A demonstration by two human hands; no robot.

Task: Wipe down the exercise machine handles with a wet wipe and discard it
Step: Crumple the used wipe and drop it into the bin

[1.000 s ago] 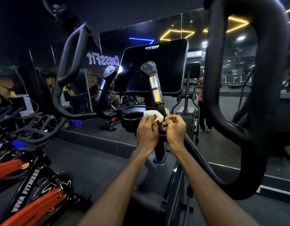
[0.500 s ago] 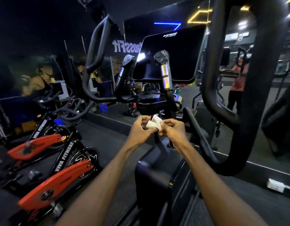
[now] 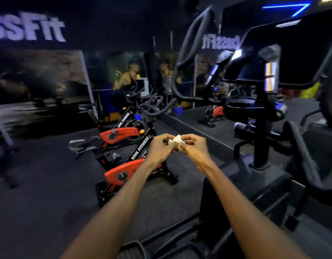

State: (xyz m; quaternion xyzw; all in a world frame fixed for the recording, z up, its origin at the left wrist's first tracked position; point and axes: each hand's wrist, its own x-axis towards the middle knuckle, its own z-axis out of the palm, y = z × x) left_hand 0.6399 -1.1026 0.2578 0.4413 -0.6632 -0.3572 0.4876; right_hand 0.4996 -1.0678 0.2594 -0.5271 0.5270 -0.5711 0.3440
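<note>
A small crumpled white wet wipe (image 3: pixel 177 140) is held in mid-air between both hands in the centre of the head view. My left hand (image 3: pixel 160 148) pinches its left side and my right hand (image 3: pixel 194 149) pinches its right side. The black exercise machine stands to the right, apart from my hands. Its short handle with silver sensor bands (image 3: pixel 270 75) rises by the dark console (image 3: pixel 299 51). A long curved black handle (image 3: pixel 191 43) loops up to the left of the console.
Two red and black spin bikes (image 3: pixel 124 171) stand on the dark floor to the left, just beyond my hands. A mirror wall behind reflects the gym. The machine's cup holder (image 3: pixel 240 107) and base column (image 3: pixel 260 139) are at right.
My hands have come away from the machine's handle with the wipe. The view has swung left, so the machine now sits at the right and the spin bikes in the middle.
</note>
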